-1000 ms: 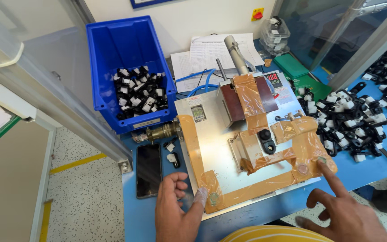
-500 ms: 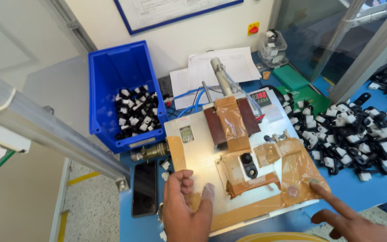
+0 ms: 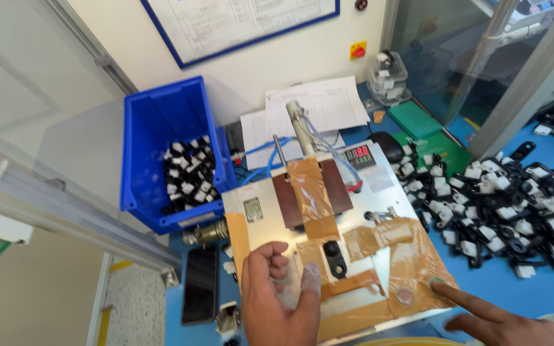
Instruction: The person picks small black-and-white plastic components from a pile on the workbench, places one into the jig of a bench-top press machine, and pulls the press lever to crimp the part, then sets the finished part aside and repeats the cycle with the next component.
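Left hand (image 3: 280, 295) flat on taped metal plate (image 3: 328, 256); right hand (image 3: 508, 323) pointing.

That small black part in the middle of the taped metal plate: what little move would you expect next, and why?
Probably the left hand lifts the black part out. It sits in its slot on the metal plate, the left hand's fingers lie just beside it, and the right hand has one finger down near the round button.

Left hand (image 3: 281, 296) on taped plate (image 3: 328, 256), right hand (image 3: 508, 323) pointing

Glossy brown tape (image 3: 389, 247) on matt metal plate (image 3: 258, 227), blue plastic bin (image 3: 155, 134)
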